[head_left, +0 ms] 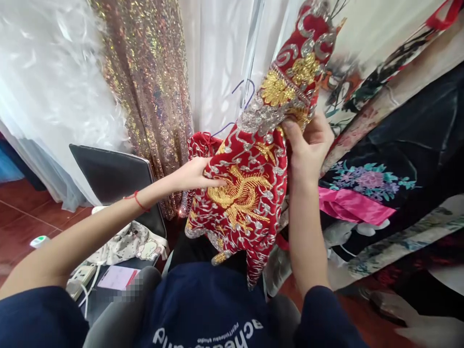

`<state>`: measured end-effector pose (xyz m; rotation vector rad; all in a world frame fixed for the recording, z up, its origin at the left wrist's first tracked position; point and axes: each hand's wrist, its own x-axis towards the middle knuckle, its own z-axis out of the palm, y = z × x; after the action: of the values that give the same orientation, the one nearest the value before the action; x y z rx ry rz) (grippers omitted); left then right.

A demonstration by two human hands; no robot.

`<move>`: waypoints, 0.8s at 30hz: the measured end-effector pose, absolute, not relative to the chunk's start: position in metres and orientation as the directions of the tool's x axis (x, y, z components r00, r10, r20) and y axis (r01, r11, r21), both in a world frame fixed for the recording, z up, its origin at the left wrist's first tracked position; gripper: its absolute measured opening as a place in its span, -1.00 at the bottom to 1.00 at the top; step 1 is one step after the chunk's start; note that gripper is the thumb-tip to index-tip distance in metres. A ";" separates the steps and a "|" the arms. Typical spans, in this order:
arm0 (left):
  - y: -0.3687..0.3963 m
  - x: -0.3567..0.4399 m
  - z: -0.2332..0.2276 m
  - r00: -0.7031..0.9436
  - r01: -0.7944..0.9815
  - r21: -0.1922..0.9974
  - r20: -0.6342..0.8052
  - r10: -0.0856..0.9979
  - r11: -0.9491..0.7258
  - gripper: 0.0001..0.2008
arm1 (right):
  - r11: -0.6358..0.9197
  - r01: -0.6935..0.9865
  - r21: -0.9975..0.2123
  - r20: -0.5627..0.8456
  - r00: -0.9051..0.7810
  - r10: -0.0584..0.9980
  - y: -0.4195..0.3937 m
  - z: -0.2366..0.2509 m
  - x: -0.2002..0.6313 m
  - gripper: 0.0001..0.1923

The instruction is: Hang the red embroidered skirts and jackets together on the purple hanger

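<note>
Red garment, thick with gold and silver embroidery, held up at chest height in front of a rack of hanging clothes. Right hand clenched on a bunched fold near the upper edge, thumb pressed over the beaded silver band, taking the weight. Left hand laid flat against the cloth's left side, fingers extended onto the gold motif, not closed on anything. Cloth hanging down between both hands, lower hem loose above the lap. Purple hanger hook visible just behind the upper fold. Best handled, by the look of it, with a steady upper grip and a light, flat touch lower down, to avoid snagging the raised threadwork. Sequined drape and black chair to the left; floral dark robe to the right.
</note>
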<state>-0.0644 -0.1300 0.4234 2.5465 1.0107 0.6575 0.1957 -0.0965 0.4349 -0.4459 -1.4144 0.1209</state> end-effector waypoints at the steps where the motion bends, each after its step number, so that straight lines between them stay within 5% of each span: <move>1: -0.120 -0.068 0.417 0.641 0.576 0.452 0.268 0.719 -0.681 -0.48 | 0.913 0.184 -0.363 0.930 0.130 0.344 -0.098 0.438 0.195 -0.69; 8: -0.044 -0.108 0.409 0.364 0.927 -0.034 0.313 0.877 -0.372 -0.63 | 0.887 0.247 -0.390 0.909 -0.052 0.414 -0.065 0.406 0.163 -0.73; 12: -0.016 -0.145 0.415 0.305 0.950 -0.183 0.346 0.887 -0.255 -0.81 | 0.880 0.230 -0.415 0.867 -0.193 0.459 -0.046 0.378 0.122 -0.79; 18: -0.030 -0.232 0.422 0.216 0.975 -0.143 0.452 0.865 -0.168 -0.70 | 0.902 0.261 -0.345 0.844 -0.335 0.419 -0.035 0.370 0.051 -0.78; 24: -0.093 -0.324 0.425 0.040 0.999 -0.042 0.556 0.830 -0.021 -0.49 | 0.972 0.226 -0.064 0.750 -0.631 0.196 -0.042 0.379 -0.030 -0.67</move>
<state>-0.3241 -0.0933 0.4245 2.5225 2.4398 0.7103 -0.0295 -0.0422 0.3790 -0.2936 -2.2703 -0.0446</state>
